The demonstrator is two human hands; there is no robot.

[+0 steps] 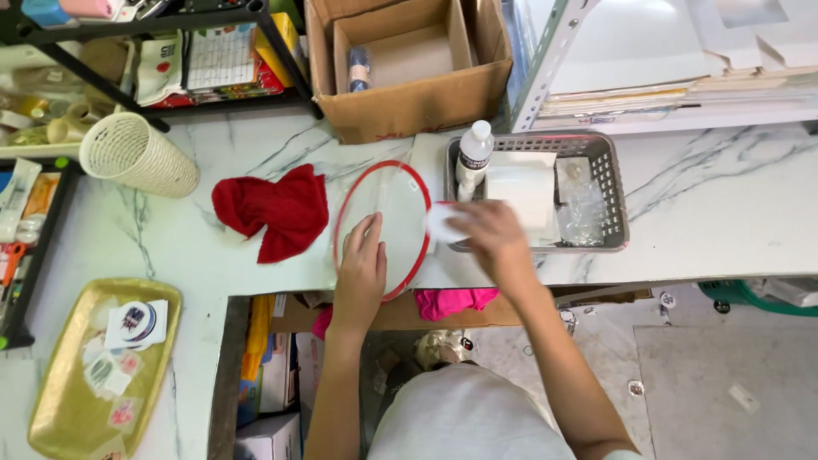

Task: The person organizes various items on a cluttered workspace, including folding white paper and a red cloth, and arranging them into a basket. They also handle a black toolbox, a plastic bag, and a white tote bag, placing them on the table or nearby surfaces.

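On the marble counter, left hand presses flat on the red-rimmed hoop; right hand grips a white pad.

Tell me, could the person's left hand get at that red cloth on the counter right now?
Probably yes. The left hand rests flat on the red-rimmed round plate, and the red cloth lies just beside that plate on the marble counter, with nothing between them.

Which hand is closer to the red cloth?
Left. The left hand rests on the red-rimmed disc beside the red cloth; the right hand is farther off, by the grey basket.
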